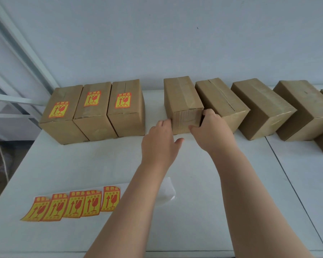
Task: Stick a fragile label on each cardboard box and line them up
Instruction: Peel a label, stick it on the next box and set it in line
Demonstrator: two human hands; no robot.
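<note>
Three cardboard boxes with yellow-and-red fragile labels on top stand side by side at the back left: one [61, 116], a second [93, 110], a third [126, 107]. A gap separates them from an unlabelled box [181, 97]. My left hand [160, 142] touches that box's near left corner, fingers spread. My right hand [211, 129] grips its near right corner, thumb on the front face. Several more unlabelled boxes [222, 101] [261, 107] [306, 107] stand angled to the right. A strip of fragile labels [73, 204] lies at the front left.
The boxes stand on a white table [203, 202] against a pale wall. A second table [306, 174] adjoins on the right, with a seam between them. White backing paper [169, 190] lies beside the label strip, under my left forearm. A metal frame stands at the far left.
</note>
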